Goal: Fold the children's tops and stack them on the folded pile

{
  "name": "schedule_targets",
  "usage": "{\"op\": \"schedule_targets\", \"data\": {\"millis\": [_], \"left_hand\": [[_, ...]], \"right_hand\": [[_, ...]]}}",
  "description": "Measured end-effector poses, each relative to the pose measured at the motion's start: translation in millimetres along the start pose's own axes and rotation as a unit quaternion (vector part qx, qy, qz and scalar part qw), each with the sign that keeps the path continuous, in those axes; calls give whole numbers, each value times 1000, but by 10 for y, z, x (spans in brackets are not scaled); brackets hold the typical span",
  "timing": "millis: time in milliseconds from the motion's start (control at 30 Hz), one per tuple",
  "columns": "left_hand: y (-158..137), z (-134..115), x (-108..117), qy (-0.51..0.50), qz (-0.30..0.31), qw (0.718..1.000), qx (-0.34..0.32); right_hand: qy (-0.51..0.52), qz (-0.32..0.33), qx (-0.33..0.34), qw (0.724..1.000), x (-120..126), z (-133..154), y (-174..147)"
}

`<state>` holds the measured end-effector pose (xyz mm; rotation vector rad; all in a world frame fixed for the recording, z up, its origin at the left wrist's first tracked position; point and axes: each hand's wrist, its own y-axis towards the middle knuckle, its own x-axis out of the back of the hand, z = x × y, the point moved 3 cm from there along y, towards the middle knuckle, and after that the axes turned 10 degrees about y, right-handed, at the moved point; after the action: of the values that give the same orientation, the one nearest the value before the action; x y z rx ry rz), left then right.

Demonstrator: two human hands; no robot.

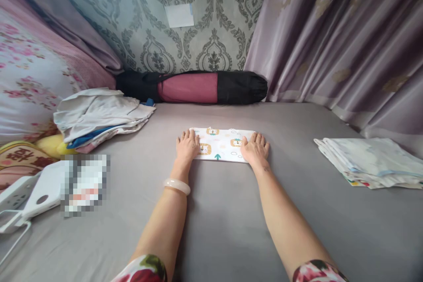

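A white cloth printed with lion faces and small green leaves lies folded into a flat, narrow rectangle on the grey bed sheet. Over its left end rests my left hand, palm down, fingers stretched away from me. My right hand lies flat over the right end in the same way, its thumb on the print. Both hands press on the cloth without gripping it. A pale bangle circles my left wrist.
Folded cloths are stacked at the right. Crumpled clothes lie at the left, above a white power strip and a white device. A black and pink rolled bag lies against the wall. Purple curtains hang at the right.
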<state>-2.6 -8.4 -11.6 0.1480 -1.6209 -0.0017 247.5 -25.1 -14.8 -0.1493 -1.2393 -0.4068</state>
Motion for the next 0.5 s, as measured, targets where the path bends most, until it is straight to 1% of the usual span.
{"op": "schedule_targets", "data": {"millis": [67,100,167,233,300,367,433,500], "left_hand": [[-12,-53,35,11,-31,999,-1],[-24,-100,62,16,-52,999,-6],[-60,-234,120,22,-90,995,-37],[-104,-398,166,22,-112,989,-92],[-146,-554,187,20,-114,981,-156],[-173,-665,180,17,-102,973,-204],[-178,-721,149,13,-86,970,-226],[-168,-732,107,8,-78,971,-226]], "right_hand": [[-3,-15,25,1000,31,57,-14],[-1,-20,49,999,47,107,-27],[13,-19,120,993,69,243,-67],[31,-5,198,980,72,393,-129],[45,15,257,965,56,514,-197],[51,40,292,954,27,584,-251],[51,59,307,949,-1,609,-278],[50,68,308,947,-21,608,-279]]}}
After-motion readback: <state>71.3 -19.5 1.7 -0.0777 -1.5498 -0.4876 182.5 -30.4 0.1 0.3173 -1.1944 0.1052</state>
